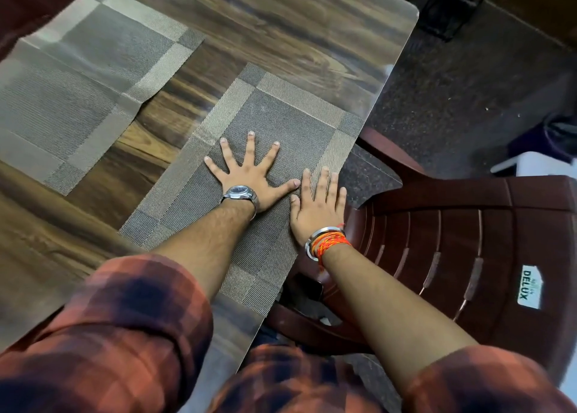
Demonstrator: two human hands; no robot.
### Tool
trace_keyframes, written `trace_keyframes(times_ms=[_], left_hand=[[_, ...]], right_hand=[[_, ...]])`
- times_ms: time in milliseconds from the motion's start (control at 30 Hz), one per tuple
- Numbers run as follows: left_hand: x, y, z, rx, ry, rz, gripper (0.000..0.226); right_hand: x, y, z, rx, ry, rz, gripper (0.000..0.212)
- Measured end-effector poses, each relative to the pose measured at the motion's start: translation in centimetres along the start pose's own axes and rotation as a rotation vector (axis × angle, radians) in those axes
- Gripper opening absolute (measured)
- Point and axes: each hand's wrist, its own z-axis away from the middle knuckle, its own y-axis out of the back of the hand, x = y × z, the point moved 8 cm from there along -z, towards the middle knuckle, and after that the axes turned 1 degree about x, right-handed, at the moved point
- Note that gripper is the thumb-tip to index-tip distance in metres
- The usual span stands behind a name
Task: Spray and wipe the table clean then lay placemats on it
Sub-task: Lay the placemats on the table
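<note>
A woven brown and beige placemat (281, 116) lies along the right edge of the dark wood-grain table (296, 28). My left hand (253, 172), with a wristwatch, rests flat on it with fingers spread wide. My right hand (318, 206), with a bangle and orange threads at the wrist, lies flat on the mat's right edge, fingers together. Neither hand holds anything. A second, matching placemat (87, 81) lies on the table's left side, with a fold or bump at its near corner.
A dark red plastic chair (468, 241) stands tucked against the table's right edge, under my right forearm. Dark speckled floor (468, 100) stretches beyond. A black stand (449, 6) sits past the table's far right corner. A white object (543, 162) is at the right edge.
</note>
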Motion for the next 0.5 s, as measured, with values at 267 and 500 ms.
trace_keyframes(times_ms=[267, 500], left_hand=[[0.0, -0.1, -0.1, -0.010, -0.007, -0.005, 0.097], [0.2, -0.2, 1.1, 0.061, -0.160, -0.040, 0.085]], right_hand=[[-1.9, 0.2, 1.5, 0.041, 0.058, -0.061, 0.077], [-2.1, 0.4, 1.6, 0.052, 0.054, -0.052, 0.077]])
